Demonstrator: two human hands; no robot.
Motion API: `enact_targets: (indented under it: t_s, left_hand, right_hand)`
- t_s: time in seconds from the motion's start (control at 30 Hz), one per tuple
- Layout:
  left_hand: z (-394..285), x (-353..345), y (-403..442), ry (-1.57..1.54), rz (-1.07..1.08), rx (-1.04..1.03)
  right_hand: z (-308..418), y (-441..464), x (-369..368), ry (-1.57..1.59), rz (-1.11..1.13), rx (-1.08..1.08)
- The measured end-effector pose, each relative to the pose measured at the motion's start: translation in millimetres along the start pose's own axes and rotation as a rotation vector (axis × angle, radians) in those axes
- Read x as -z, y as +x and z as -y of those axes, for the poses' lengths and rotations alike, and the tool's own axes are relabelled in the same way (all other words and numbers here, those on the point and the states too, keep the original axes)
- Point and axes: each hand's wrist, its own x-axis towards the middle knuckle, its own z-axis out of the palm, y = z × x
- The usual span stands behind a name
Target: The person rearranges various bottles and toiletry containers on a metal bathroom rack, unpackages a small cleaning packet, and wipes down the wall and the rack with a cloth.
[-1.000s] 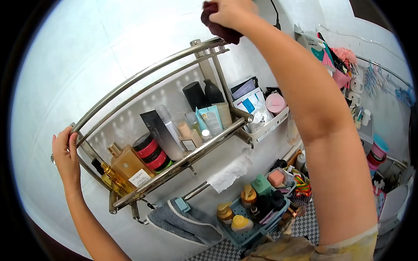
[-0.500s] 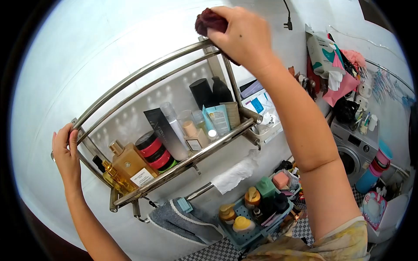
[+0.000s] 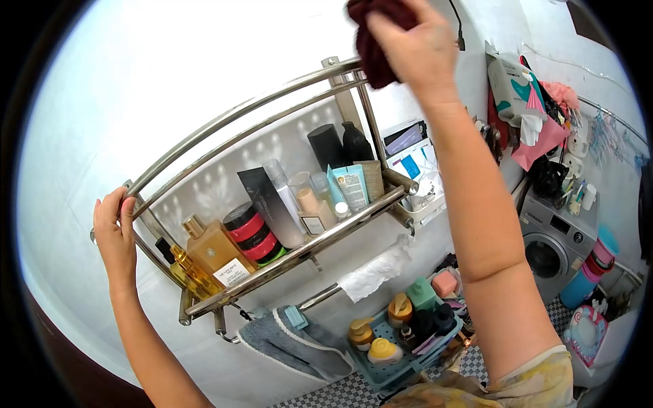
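Observation:
My right hand [image 3: 423, 60] is closed round a dark maroon cloth [image 3: 381, 47], slightly blurred, at the right end of the metal wall rack's top rail [image 3: 252, 103]. Part of the cloth hangs down by that corner. At the far left, my left hand [image 3: 114, 223] has its fingers wrapped over the end of the same rail. On the rack's shelf stand an amber perfume bottle [image 3: 216, 253], stacked black and red jars [image 3: 250, 232], a tilted dark grey tube [image 3: 271, 204], a light blue tube [image 3: 350, 186], a black cylinder [image 3: 326, 146] and several smaller bottles.
Below the rack hang a grey towel [image 3: 289, 343] and a white cloth [image 3: 374, 273] on a bar. Underneath is a blue basket [image 3: 381, 372] of pump bottles. A white wall holder [image 3: 428, 207] sits right of the rack. A washing machine [image 3: 547, 251] stands further right.
My right hand and the cloth have moved up and right in view, with more cloth now hanging down. The whole scene has shifted slightly right; my left hand stays on the rail.

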Motion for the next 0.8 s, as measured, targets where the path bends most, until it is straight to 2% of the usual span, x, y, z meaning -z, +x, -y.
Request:
enact_targets:
  t_s: [0.07,0.1,0.13,0.2,0.27,0.37,0.47,0.6,0.67,0.73,0.8]
  left_hand:
    - [-5,2,0,-0.007,0.012,0.023]
    - [-8,3,1,-0.012,0.028,0.037]
    - [-7,4,1,-0.009,0.031,0.036]
    - [-5,2,0,-0.021,0.020,0.030]
    - [-6,2,0,-0.012,0.016,0.032]
    - [-8,3,1,0.002,0.017,0.035]
    - [-10,4,1,0.002,0.032,0.047]
    - [-6,5,1,0.006,0.054,0.045]
    - [-5,6,3,0.032,0.088,0.053]
    - [-7,7,2,0.013,0.083,0.057]
    - [-8,5,0,-0.007,0.055,0.050]
  right_hand:
    - [-3,11,5,0.036,-0.079,0.109]
    - [12,9,13,-0.138,0.048,0.142]
    - [14,3,11,-0.195,0.106,0.137]
    - [-3,-12,4,-0.356,0.172,0.264]
    - [0,-34,-6,-0.496,0.314,0.189]
    - [17,-48,-23,-0.463,0.258,0.158]
    - [49,-61,-55,-0.361,0.379,0.169]
    - [106,-87,-99,-0.094,0.334,0.328]
    - [105,-79,-98,-0.164,0.493,0.340]
    - [82,-67,-82,-0.242,0.458,0.371]
    - [51,-53,-53,-0.381,0.497,0.280]
